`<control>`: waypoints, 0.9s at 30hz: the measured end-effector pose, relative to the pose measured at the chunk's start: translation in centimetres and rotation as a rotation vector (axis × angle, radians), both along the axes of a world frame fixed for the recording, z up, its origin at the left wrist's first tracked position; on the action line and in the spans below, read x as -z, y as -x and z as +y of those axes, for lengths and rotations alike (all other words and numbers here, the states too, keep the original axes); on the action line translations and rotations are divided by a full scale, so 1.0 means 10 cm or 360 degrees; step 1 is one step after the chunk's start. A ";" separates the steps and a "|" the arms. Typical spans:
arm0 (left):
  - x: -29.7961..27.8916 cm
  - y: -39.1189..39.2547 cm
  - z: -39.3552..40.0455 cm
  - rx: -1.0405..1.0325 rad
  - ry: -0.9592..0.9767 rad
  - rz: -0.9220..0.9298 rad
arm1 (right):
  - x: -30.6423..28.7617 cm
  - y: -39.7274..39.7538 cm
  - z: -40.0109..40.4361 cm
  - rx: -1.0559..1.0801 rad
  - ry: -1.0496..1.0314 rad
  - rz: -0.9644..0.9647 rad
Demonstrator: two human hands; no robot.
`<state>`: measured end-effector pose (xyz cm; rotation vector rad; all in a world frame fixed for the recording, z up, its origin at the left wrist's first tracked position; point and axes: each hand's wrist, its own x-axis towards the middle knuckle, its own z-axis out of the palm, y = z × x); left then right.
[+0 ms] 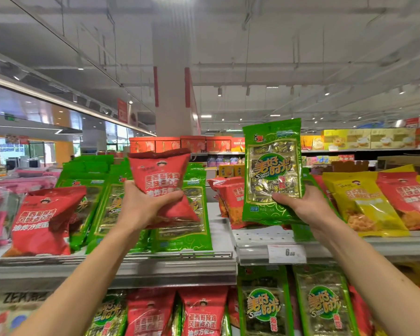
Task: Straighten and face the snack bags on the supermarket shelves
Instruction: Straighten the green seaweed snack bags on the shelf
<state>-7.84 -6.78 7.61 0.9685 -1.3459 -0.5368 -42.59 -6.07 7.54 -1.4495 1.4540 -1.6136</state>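
My left hand (141, 207) grips a red snack bag (161, 173) by its lower part, holding it upright above the green seaweed bags (182, 229) on the top shelf. Over the shelf gap to the right, my right hand (303, 207) holds a green seaweed bag (272, 166) upright, thumb across its front. Both bags face me. A red bag (44, 221) leans at the left of the shelf. Red bags (230, 202) and yellow bags (364, 202) lie on the right shelf.
The top shelf's front rail (155, 257) carries a white price tag (286, 253). On the lower shelf stand red bags (199, 314) and green seaweed bags (264, 309). A white pillar (171, 93) rises behind. Boxed goods line far shelves (364, 139).
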 end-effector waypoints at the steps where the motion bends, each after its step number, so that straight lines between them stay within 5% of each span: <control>1: -0.01 0.21 -0.04 0.0051 -0.0034 0.0007 | 0.01 0.08 0.07 0.0008 0.0027 -0.0013; 12: 0.15 1.89 -0.50 0.0402 -0.0335 -0.0002 | 0.33 0.88 0.48 0.0096 0.0033 -0.0056; 27: 0.25 1.95 -0.40 0.0520 -0.0669 -0.0336 | 0.44 0.73 0.45 -0.0052 0.0033 -0.0088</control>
